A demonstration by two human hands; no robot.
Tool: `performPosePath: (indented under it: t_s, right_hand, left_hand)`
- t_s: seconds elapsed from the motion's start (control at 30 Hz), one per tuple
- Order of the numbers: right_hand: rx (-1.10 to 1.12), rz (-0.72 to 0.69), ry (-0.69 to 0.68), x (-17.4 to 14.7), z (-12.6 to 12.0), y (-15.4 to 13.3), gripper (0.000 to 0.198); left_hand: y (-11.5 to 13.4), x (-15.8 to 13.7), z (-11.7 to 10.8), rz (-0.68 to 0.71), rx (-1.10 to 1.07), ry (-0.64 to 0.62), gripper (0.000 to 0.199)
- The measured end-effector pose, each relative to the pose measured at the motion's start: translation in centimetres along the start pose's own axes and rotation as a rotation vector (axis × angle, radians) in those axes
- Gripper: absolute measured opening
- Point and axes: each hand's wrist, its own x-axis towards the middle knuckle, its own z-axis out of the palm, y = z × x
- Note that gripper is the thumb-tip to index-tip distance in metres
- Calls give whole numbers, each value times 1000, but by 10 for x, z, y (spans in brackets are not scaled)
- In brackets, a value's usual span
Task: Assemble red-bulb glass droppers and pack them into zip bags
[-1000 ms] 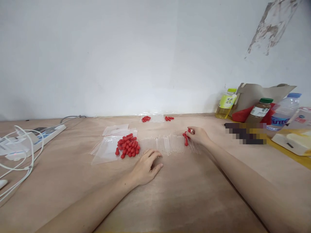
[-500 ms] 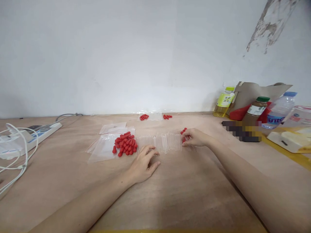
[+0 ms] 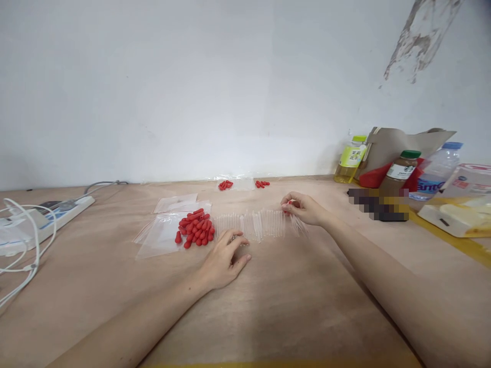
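My left hand [image 3: 224, 261] rests on the table with its fingers apart and nothing in it. Its fingertips lie at the near edge of a row of thin clear tubes [image 3: 264, 225]. To the left of the row, a pile of red rubber bulbs [image 3: 197, 228] overlaps clear plastic bags [image 3: 157, 239]. At the right end of the row, my right hand [image 3: 304, 208] has thumb and fingers closed on red rubber bulbs [image 3: 288, 205]; how many is hidden. Several loose thin tubes [image 3: 299, 225] slant just below that hand.
By the wall lies a clear bag [image 3: 242, 184] with small red bulbs on both sides. A power strip [image 3: 72, 217] and white cables [image 3: 36, 255] are at left. Drink bottles [image 3: 351, 161], a paper bag [image 3: 406, 143] and a plastic package [image 3: 460, 204] stand at right.
My right hand has moved slightly away from me, with red bulbs between its fingers. The slanting tubes below it now show more fully. My left hand has stayed in place.
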Motion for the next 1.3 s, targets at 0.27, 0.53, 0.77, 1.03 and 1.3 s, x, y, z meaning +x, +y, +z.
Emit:
performPosePath:
  t_s: [0.27,0.53,0.77,1.03,1.3]
  right_hand:
    - [276,-104,-138,-7,24,-31,23]
    - [-104,-283,38,-55,74,-43,37]
    - [-108,-310,195,-63,83,-32,25]
    - [-111,-301,181,-63,82,-38,18]
    - [-71,-271,227,-61,76,-46,11]
  left_hand:
    - [-6,13,-10,-42,149,80,14]
    - [-15,87,-8,-454,406,-61,19]
    - [-2,126,26,-602,483,-183,43]
    - [-4,140,27,-707,440,-293,33]
    - [1,118,-18,-511,226,-202,31]
